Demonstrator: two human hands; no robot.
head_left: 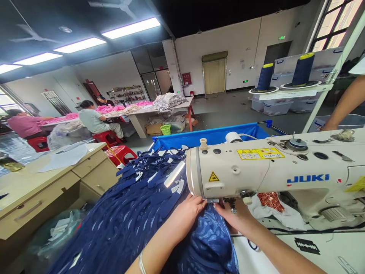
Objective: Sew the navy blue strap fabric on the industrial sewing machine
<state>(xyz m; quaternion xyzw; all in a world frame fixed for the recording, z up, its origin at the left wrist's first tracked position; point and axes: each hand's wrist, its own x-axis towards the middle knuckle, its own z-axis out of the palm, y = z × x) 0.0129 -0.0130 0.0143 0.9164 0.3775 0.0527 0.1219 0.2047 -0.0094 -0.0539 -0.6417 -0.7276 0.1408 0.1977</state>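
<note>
Navy fabric (211, 232) under both hands; blue bin (211, 136) holds navy strips (154, 167).

The white sewing table (285, 258) carries the JUKI sewing machine (270, 171), which stands across its far side. Under and left of the machine's head a heap of navy blue fabric (128, 224) lies on the table and spills off its left edge. In front of the machine, near its base, a razor blade (307, 246) lies flat on the bare tabletop, and crumpled white cloth (281, 215) sits under its arm.
</note>
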